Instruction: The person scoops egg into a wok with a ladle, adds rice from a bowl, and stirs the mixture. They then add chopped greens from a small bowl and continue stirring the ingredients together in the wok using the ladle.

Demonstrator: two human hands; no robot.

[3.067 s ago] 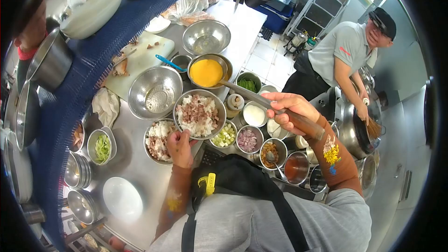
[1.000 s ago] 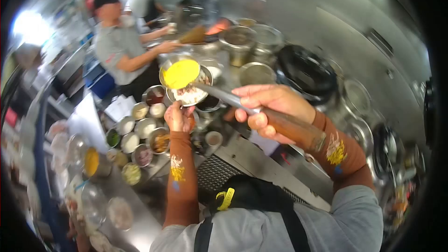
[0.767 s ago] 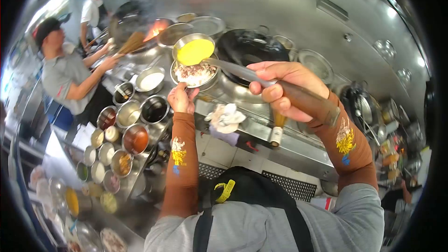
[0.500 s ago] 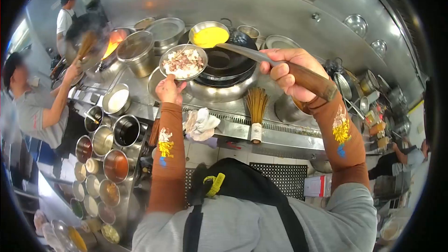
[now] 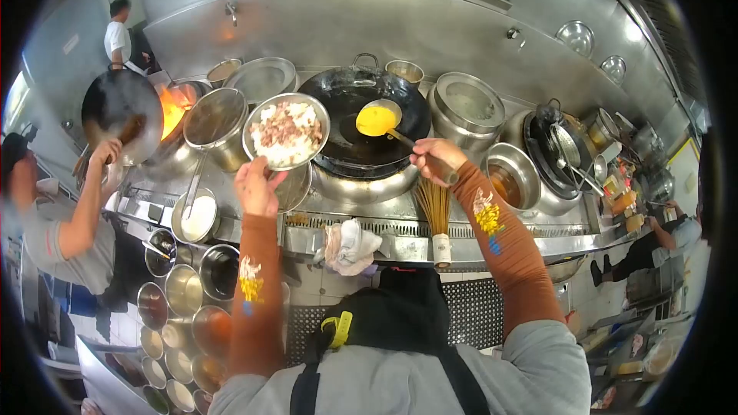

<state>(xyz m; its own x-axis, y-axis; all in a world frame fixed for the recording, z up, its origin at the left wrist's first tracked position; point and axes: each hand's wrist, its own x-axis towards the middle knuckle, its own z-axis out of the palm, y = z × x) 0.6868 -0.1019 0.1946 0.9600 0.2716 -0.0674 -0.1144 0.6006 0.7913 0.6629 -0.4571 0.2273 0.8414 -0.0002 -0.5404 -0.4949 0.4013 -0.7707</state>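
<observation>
My left hand point(image 5: 257, 186) grips the near edge of a metal bowl point(image 5: 326, 138) heaped with white rice and brownish-pink chopped pieces, tilted toward me left of the wok. In my right hand point(image 5: 438, 157) is the handle of a ladle point(image 5: 402, 138). Its cup holds a bright yellow liquid point(image 5: 375, 121), which looks like beaten egg, above the black wok point(image 5: 330, 92). The wok's inside looks dark and glossy. Below my right hand, a bamboo wok brush point(image 5: 437, 211) leans on the stove's front edge.
A lidded pot point(image 5: 470, 111) and a pot of amber liquid point(image 5: 507, 155) flank the wok's right. A crumpled cloth point(image 5: 350, 246) lies at the front edge. At left, a co-worker's hand point(image 5: 106, 151) is by another wok point(image 5: 115, 100) near flames point(image 5: 174, 110). Sauce containers point(image 5: 184, 288) stand below.
The ladle has dropped away from me and now carries yellow liquid over the wok. The yellow-filled bowl behind the rice bowl no longer shows. The rice bowl appears larger, further left and lower.
</observation>
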